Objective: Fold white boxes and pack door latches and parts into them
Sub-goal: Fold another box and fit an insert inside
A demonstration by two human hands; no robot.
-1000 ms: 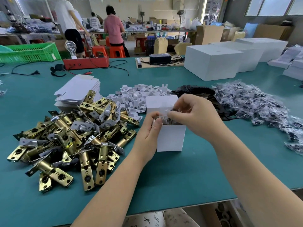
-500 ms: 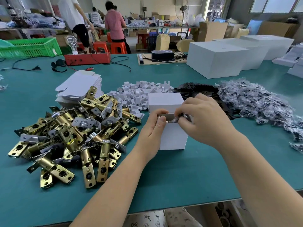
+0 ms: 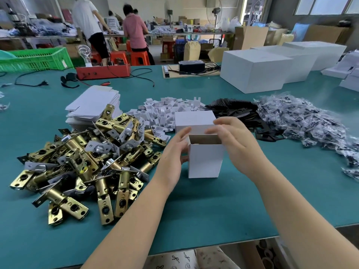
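Your green table (image 3: 194, 220) carries a big heap of brass latches (image 3: 81, 162) at left and bagged parts (image 3: 303, 123) at right. Between them the white box (image 3: 204, 160) stands upright, its top open and lid flap up behind. Your left hand (image 3: 174, 152) and right hand (image 3: 237, 144) flank it, fingers spread and relaxed, blurred near the rim.
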